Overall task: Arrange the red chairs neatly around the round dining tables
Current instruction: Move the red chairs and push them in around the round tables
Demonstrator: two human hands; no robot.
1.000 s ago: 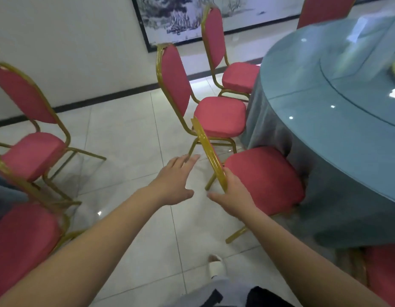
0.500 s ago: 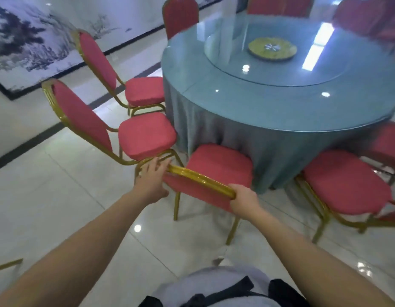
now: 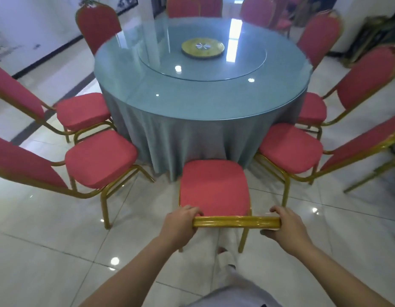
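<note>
Both hands, left hand [image 3: 180, 222] and right hand [image 3: 283, 226], clenched the near red chair's [image 3: 214, 187] gold top rail [image 3: 236, 222], fingers curled over opposite ends.

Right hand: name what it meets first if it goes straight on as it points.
The right hand, gripping the gold top rail, points forward-left. Beyond the rail it would probably meet that chair's red seat first, else the blue-grey tablecloth; depth is unclear.
</note>
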